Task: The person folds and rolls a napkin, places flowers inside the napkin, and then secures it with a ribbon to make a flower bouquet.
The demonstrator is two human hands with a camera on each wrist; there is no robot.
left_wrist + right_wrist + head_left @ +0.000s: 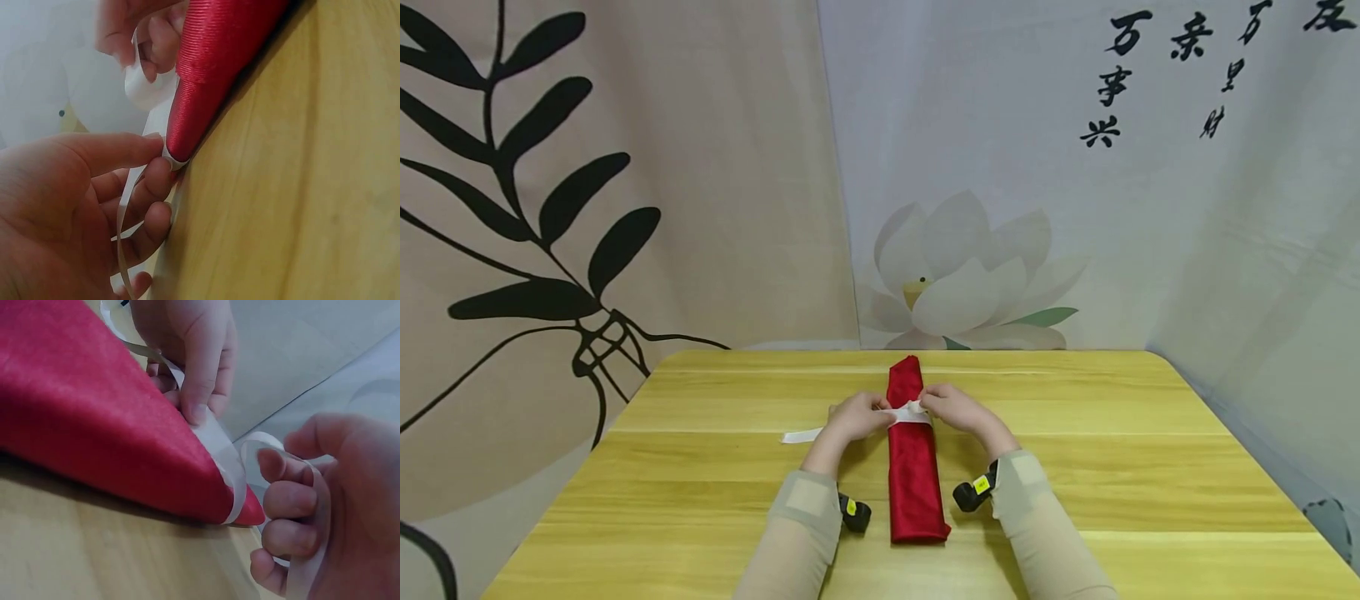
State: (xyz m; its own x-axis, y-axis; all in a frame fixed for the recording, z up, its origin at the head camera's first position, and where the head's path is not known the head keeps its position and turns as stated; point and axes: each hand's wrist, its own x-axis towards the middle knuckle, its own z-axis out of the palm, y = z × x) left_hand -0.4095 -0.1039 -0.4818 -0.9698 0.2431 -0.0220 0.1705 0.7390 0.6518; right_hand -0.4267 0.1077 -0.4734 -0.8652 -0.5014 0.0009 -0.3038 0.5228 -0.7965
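Observation:
A long folded bundle of red, satiny cloth (913, 483) lies lengthwise on the table, with a white ribbon (912, 416) across it above the middle. My left hand (856, 416) is at the bundle's left edge; in the left wrist view its thumb and index finger pinch the ribbon right beside the cloth. From there a loose tail (801, 436) of ribbon stretches left. On the other side my right hand (957, 408) holds a length of ribbon, which makes a small loop (261, 439) by the thumb and runs down through the curled fingers in the right wrist view.
The wooden table (1120, 467) spreads around the bundle, its back edge close to the bundle's far tip. Behind it hangs a curtain (737, 167) printed with leaves, a lotus and characters. Black wrist cameras (974, 490) sit on both wrists.

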